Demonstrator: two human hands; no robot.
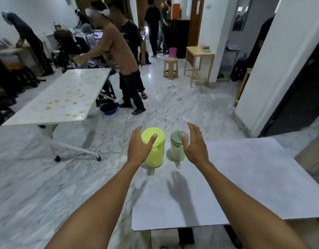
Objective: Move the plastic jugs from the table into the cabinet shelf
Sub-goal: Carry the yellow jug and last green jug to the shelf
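Grey table (pixel 245 177), two jugs (pixel 156 151), hands (pixel 139 150) spread, seemingly not gripping

I record two jugs standing upright side by side at the far left corner of the surface (pixel 245 177): the larger jug (pixel 155 153) on the left, the smaller jug (pixel 176 150) just beside it on the right. My left hand (pixel 139 148) is at the larger jug's left; my right hand (pixel 195 146) at the smaller jug's right. A second table (pixel 61 97) stands well apart, far left.

Marble floor (pixel 173 105) (glossy), white table (pixel 61 97)
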